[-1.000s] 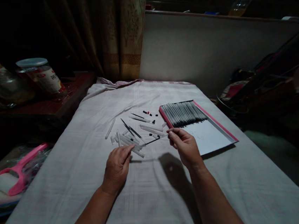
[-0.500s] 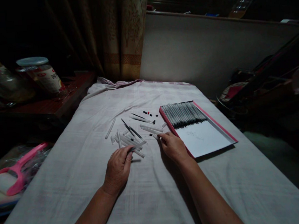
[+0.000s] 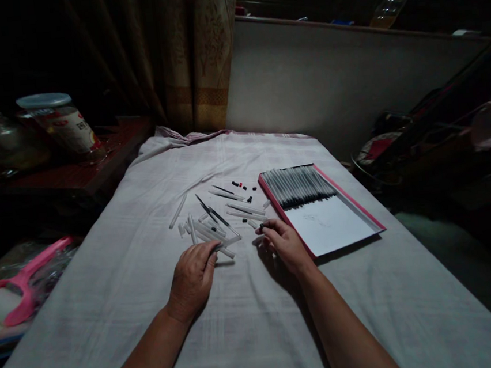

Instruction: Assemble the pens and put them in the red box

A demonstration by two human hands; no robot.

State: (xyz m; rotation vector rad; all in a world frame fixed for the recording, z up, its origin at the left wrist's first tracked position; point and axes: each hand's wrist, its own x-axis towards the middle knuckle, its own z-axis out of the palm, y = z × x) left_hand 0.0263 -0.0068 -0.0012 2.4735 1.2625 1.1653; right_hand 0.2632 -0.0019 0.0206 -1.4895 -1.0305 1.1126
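My left hand (image 3: 195,272) is closed in a pinch on a thin pen barrel (image 3: 226,243), which is mostly hidden by the fingers. To its right, my right hand (image 3: 286,243) pinches a small black pen plug (image 3: 263,225) between thumb and fingertips, beside the box's left edge. Loose clear pen barrels (image 3: 206,229) lie in a heap just beyond my left hand. Dark ink refills (image 3: 219,212) lie across that heap. Several small black plugs (image 3: 235,183) and a red one (image 3: 240,185) are scattered farther back on the cloth.
A shallow pink-edged box (image 3: 340,227) holds a row of clear pens (image 3: 300,185) with black ends. A pale checked cloth (image 3: 242,334) covers the table. Lidded jars (image 3: 59,124) stand on a dark side table at left, with a pink-handled item (image 3: 24,283) below.
My right hand has lifted slightly off the cloth, and a small black plug now shows in its fingertips. My left hand keeps its pinch nearly in place. The view has shifted slightly.
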